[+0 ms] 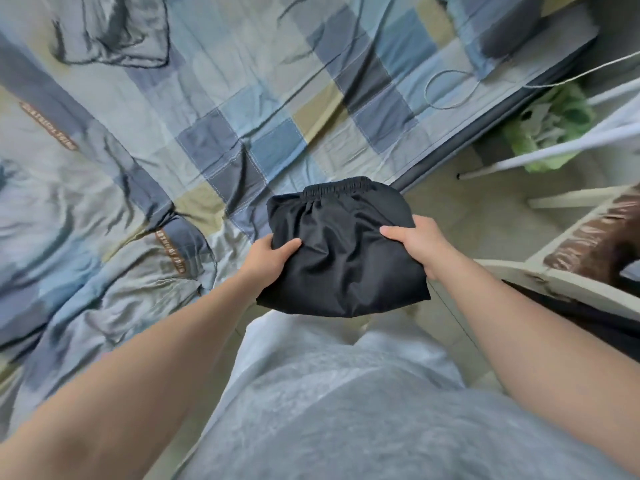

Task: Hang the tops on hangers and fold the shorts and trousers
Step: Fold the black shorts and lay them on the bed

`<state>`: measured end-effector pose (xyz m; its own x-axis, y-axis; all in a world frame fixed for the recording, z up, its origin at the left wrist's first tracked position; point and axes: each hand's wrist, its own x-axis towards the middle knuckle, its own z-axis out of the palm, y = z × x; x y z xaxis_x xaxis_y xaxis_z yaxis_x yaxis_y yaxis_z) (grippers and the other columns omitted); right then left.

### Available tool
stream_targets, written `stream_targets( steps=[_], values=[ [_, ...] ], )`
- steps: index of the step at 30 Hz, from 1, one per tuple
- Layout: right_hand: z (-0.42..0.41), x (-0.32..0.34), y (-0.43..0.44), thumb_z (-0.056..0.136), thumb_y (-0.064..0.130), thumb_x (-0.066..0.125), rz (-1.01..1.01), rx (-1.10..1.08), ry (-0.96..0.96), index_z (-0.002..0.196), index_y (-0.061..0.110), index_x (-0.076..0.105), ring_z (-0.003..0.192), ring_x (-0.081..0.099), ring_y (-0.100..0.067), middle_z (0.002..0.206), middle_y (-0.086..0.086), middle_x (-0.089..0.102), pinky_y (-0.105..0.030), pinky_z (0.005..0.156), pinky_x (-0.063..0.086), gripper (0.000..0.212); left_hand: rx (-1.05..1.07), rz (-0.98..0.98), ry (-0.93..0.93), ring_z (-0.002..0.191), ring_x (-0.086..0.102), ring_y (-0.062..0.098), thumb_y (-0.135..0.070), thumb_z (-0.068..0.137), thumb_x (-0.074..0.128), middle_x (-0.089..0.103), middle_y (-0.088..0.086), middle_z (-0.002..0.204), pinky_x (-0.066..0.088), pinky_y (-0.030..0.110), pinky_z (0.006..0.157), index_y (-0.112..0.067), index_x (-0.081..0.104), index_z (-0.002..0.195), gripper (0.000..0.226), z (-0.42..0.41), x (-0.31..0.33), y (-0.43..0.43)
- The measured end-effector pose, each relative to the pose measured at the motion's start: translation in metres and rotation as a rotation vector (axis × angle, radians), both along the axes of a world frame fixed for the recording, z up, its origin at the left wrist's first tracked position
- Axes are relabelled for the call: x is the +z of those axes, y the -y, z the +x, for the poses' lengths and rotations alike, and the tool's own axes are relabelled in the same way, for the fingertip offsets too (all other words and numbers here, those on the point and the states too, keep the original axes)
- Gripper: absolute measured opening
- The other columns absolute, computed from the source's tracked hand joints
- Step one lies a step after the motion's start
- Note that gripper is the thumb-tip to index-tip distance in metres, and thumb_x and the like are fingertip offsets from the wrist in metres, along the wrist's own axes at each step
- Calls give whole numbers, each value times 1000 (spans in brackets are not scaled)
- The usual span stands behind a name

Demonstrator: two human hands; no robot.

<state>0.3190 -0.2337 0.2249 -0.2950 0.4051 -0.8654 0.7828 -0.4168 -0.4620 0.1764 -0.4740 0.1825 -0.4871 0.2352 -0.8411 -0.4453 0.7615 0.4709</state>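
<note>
A folded pair of black shorts (341, 251), elastic waistband on the far side, is held in the air between the bed's edge and my body. My left hand (272, 259) grips its left edge, thumb on top and fingers underneath. My right hand (420, 242) grips the right edge the same way. The bundle is a compact rectangle, its near edge hanging slightly.
The bed with a blue, grey and beige checked cover (207, 98) fills the left and middle. A grey garment (114, 29) lies at its far left. A white drying rack (568, 150) with green fabric (550, 129) stands at right, above a pale chair (571, 271).
</note>
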Motion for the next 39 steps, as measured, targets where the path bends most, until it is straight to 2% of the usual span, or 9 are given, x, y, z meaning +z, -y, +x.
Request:
stream_targets(
  steps=[5, 9, 14, 20, 24, 26, 29, 34, 39],
  values=[
    [56, 77, -10, 86, 14, 77, 130, -170, -159, 94, 23, 70, 86, 72, -14, 94, 5, 76, -28, 72, 57, 13, -139, 149, -147, 74, 60, -20, -50, 87, 70, 66, -39, 77, 41, 5, 66, -43, 63, 89, 10, 22, 63, -38],
    [122, 136, -22, 87, 19, 76, 259, -292, -279, 99, 22, 73, 86, 74, -13, 94, 6, 78, -30, 74, 57, 13, -261, 324, -247, 94, 66, -4, -51, 87, 70, 71, -25, 98, 48, 24, 85, -35, 67, 110, 28, 48, 112, -81],
    [230, 194, -25, 85, 19, 78, 452, -454, -392, 97, 21, 78, 96, 74, -19, 100, 3, 78, -38, 87, 57, 12, -471, 573, -372, 87, 63, -17, -40, 93, 68, 69, -36, 91, 46, 5, 70, -40, 65, 102, 10, 116, 185, -133],
    [381, 251, -5, 84, 21, 78, 661, -598, -492, 90, 35, 77, 86, 74, -8, 95, 8, 78, -15, 62, 55, 16, -635, 802, -403, 91, 65, -15, -36, 93, 69, 70, -34, 95, 44, 1, 70, -45, 66, 96, 10, 246, 242, -169],
    [485, 272, 14, 80, 30, 79, 763, -722, -460, 94, 34, 75, 88, 73, -9, 96, 8, 78, -24, 69, 56, 15, -774, 920, -413, 90, 64, -15, -40, 92, 69, 70, -33, 95, 42, -1, 69, -58, 66, 90, 18, 339, 269, -194],
    [534, 279, 27, 74, 37, 79, 795, -820, -436, 96, 35, 75, 89, 74, -10, 96, 8, 78, -32, 75, 55, 22, -843, 964, -392, 94, 63, -15, -45, 90, 68, 70, -33, 99, 43, -1, 71, -52, 67, 97, 10, 384, 275, -207],
    [602, 284, 49, 69, 39, 79, 854, -980, -382, 94, 33, 76, 92, 74, -16, 96, 6, 78, -38, 82, 56, 26, -976, 1007, -316, 102, 65, -8, -49, 89, 68, 70, -28, 107, 48, 4, 77, -39, 68, 111, 25, 454, 282, -227],
    [700, 281, 97, 71, 37, 80, 908, -1256, -275, 94, 26, 76, 89, 75, -19, 94, 1, 78, -45, 84, 59, 26, -1243, 1059, -130, 100, 68, -3, -54, 87, 66, 73, -21, 106, 51, 8, 79, -45, 68, 104, 20, 573, 292, -256],
    [769, 265, 138, 72, 37, 80, 925, -1530, -200, 96, 41, 75, 87, 75, -11, 97, 10, 77, -35, 74, 58, 24, -1473, 1058, 8, 89, 70, -3, -40, 93, 68, 75, -19, 96, 54, 13, 73, -44, 68, 96, 4, 688, 280, -277]
  ],
)
